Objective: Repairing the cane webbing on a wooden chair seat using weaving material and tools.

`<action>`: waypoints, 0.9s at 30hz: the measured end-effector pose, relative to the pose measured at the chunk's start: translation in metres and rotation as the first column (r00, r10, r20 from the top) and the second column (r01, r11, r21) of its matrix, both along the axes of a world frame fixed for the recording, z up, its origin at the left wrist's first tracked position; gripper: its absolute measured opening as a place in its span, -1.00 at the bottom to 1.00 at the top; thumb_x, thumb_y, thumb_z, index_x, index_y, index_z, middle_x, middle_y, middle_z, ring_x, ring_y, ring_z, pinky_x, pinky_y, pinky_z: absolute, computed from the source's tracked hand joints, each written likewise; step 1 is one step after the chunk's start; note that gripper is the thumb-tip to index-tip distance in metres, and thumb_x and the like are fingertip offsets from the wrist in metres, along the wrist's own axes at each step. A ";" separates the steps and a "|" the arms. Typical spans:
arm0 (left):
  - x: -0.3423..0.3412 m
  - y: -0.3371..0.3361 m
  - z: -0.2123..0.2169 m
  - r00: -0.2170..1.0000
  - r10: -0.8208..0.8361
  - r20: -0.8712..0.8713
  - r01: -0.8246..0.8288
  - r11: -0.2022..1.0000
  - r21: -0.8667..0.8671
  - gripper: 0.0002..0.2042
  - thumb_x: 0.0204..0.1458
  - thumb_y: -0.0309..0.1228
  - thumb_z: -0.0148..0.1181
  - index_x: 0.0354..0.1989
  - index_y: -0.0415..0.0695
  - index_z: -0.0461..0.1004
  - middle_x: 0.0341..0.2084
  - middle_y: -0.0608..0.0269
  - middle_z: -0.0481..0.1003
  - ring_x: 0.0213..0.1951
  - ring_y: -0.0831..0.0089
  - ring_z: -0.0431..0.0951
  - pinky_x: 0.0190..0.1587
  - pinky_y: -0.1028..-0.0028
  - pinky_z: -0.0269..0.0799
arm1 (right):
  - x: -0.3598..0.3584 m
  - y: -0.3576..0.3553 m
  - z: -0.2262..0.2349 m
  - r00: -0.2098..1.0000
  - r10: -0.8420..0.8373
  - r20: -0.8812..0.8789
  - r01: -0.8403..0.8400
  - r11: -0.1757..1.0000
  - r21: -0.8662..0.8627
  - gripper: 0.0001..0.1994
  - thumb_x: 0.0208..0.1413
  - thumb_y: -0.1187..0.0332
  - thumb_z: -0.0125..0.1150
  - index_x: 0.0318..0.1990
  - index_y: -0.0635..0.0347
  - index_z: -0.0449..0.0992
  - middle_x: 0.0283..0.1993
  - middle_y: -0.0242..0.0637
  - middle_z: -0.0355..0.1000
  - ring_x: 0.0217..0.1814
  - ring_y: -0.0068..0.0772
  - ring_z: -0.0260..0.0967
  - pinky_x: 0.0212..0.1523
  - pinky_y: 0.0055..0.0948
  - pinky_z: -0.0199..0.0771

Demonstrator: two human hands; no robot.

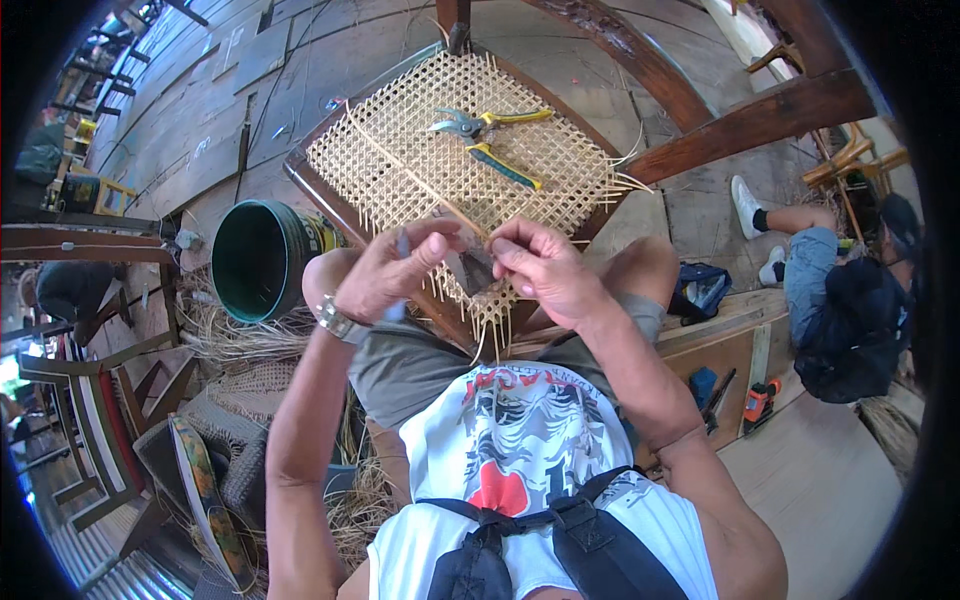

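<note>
Here the left hand point(385, 272) and right hand point(540, 268) pinch a thin pale cane strand point(430, 190) over the woven cane seat panel point(400, 150) on the person's lap, beside yellow-handled pliers point(490, 140).

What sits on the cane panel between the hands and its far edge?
In the head view, yellow-handled pliers lie on the woven cane panel, beyond the left hand and right hand.

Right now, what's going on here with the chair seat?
A seated person has a woven cane chair seat across their knees. Both hands, left hand and right hand, meet at its near edge, pinching a thin cane strand. Yellow-handled pliers lie on the weave. A green bucket lies alongside.
</note>
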State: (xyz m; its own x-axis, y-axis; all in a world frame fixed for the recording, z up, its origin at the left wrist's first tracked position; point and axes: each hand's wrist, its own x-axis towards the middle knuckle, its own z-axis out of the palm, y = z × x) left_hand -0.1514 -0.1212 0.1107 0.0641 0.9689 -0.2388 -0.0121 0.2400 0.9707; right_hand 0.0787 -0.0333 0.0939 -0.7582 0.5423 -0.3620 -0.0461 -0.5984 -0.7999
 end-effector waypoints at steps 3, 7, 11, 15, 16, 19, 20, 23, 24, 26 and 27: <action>0.017 0.000 -0.007 0.979 0.132 0.154 -0.101 0.976 -0.192 -0.60 0.26 -0.10 0.19 0.02 -0.19 0.56 -0.21 0.39 0.59 -0.24 0.67 0.48 -0.11 0.55 0.40 | -0.013 -0.013 -0.002 0.998 0.043 0.040 -0.045 0.998 0.038 -0.92 0.36 0.34 0.11 -0.17 0.10 0.47 -0.39 -0.48 0.43 -0.45 -0.79 0.30 -0.53 -0.76 0.15; -0.006 0.028 -0.017 0.993 0.102 -0.057 -0.103 0.995 -0.019 -0.76 0.20 -0.26 0.30 -0.20 -0.21 0.64 -0.38 0.39 0.62 -0.32 0.68 0.49 -0.23 0.57 0.41 | -0.023 -0.022 -0.007 0.969 -0.116 0.219 0.039 0.944 0.329 -0.91 0.30 0.40 0.15 -0.25 0.20 0.48 -0.49 -0.46 0.45 -0.50 -0.73 0.37 -0.48 -0.61 0.36; -0.030 0.038 -0.030 0.963 0.257 -0.077 -0.264 0.959 -0.100 -0.79 0.11 -0.33 0.40 -0.21 -0.22 0.63 -0.38 0.37 0.62 -0.32 0.67 0.50 -0.22 0.55 0.41 | -0.016 -0.033 -0.009 0.922 -0.178 0.345 -0.032 0.851 0.524 -0.90 0.27 0.41 0.17 -0.28 0.23 0.47 -0.51 -0.30 0.48 -0.51 -0.54 0.46 -0.44 -0.46 0.44; -0.033 0.043 -0.052 0.940 0.333 -0.081 -0.342 0.924 -0.170 -0.75 0.11 -0.26 0.39 -0.19 -0.19 0.62 -0.45 0.46 0.55 -0.47 0.72 0.37 -0.40 0.62 0.23 | -0.014 -0.045 -0.014 0.916 -0.273 0.294 -0.063 0.626 0.777 -0.91 0.27 0.44 0.17 -0.25 0.26 0.44 -0.58 -0.30 0.38 -0.55 -0.55 0.39 -0.50 -0.43 0.40; -0.032 0.043 -0.057 0.931 0.361 -0.050 -0.364 0.916 -0.168 -0.74 0.13 -0.20 0.38 -0.18 -0.13 0.61 -0.54 0.58 0.47 -0.63 0.81 0.22 -0.61 0.69 0.03 | -0.013 -0.046 -0.015 0.904 -0.324 0.278 -0.081 0.509 0.857 -0.92 0.25 0.44 0.17 -0.26 0.25 0.43 -0.57 -0.25 0.39 -0.56 -0.41 0.42 -0.50 -0.38 0.41; -0.031 0.044 -0.067 0.932 0.363 0.015 -0.353 0.914 -0.202 -0.76 0.14 -0.21 0.36 -0.18 -0.12 0.60 -0.51 0.57 0.48 -0.64 0.80 0.21 -0.62 0.69 0.01 | -0.011 -0.051 -0.017 0.880 -0.379 0.288 -0.164 0.327 0.931 -0.94 0.22 0.46 0.17 -0.27 0.23 0.43 -0.56 -0.15 0.41 -0.53 -0.14 0.47 -0.50 -0.26 0.43; -0.032 0.044 -0.068 0.931 0.365 0.016 -0.354 0.913 -0.202 -0.76 0.14 -0.21 0.36 -0.18 -0.12 0.60 -0.51 0.57 0.48 -0.64 0.80 0.21 -0.62 0.69 0.01 | -0.011 -0.052 -0.018 0.869 -0.395 0.299 -0.208 0.258 0.944 -0.95 0.20 0.47 0.17 -0.27 0.21 0.43 -0.54 -0.10 0.42 -0.49 -0.02 0.48 -0.49 -0.19 0.44; -0.035 0.042 -0.067 0.932 0.361 0.042 -0.341 0.909 -0.239 -0.77 0.12 -0.33 0.38 -0.19 -0.25 0.60 -0.38 0.34 0.59 -0.35 0.61 0.52 -0.25 0.57 0.43 | -0.004 -0.056 -0.022 0.849 -0.407 0.338 -0.281 0.194 0.940 -0.95 0.15 0.49 0.16 -0.25 0.18 0.44 -0.53 -0.11 0.44 -0.47 0.01 0.49 -0.48 -0.11 0.45; -0.036 0.041 -0.067 0.937 0.342 0.068 -0.317 0.916 -0.245 -0.78 0.13 -0.30 0.37 -0.17 -0.17 0.59 -0.43 0.45 0.54 -0.49 0.71 0.38 -0.43 0.63 0.25 | 0.001 -0.058 -0.023 0.848 -0.408 0.338 -0.283 0.191 0.940 -0.95 0.15 0.49 0.16 -0.25 0.18 0.44 -0.53 -0.11 0.44 -0.47 0.01 0.49 -0.48 -0.11 0.45; -0.037 0.040 -0.068 0.930 0.315 0.188 -0.252 0.921 -0.296 -0.83 0.14 -0.29 0.37 -0.19 -0.08 0.59 -0.49 0.57 0.48 -0.62 0.81 0.25 -0.60 0.70 0.10 | 0.014 -0.062 -0.024 0.840 -0.386 0.382 -0.342 0.170 0.924 -0.93 0.10 0.49 0.14 -0.29 0.17 0.39 -0.52 -0.14 0.46 -0.47 -0.05 0.51 -0.49 -0.12 0.47; -0.037 0.040 -0.069 0.930 0.325 0.174 -0.263 0.916 -0.304 -0.83 0.14 -0.29 0.37 -0.19 -0.08 0.59 -0.49 0.57 0.48 -0.62 0.81 0.25 -0.60 0.70 0.10 | 0.023 -0.064 -0.023 0.842 -0.384 0.378 -0.338 0.168 0.926 -0.93 0.10 0.49 0.14 -0.29 0.17 0.39 -0.52 -0.14 0.46 -0.47 -0.05 0.51 -0.49 -0.12 0.47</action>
State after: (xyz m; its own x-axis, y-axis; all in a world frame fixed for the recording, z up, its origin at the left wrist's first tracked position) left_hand -0.1888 -0.0813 0.0420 -0.1334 0.8514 -0.5073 -0.3249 0.4459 0.8340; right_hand 0.1016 -0.0976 0.0705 -0.6702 0.7114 0.2114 0.4991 0.6429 -0.5810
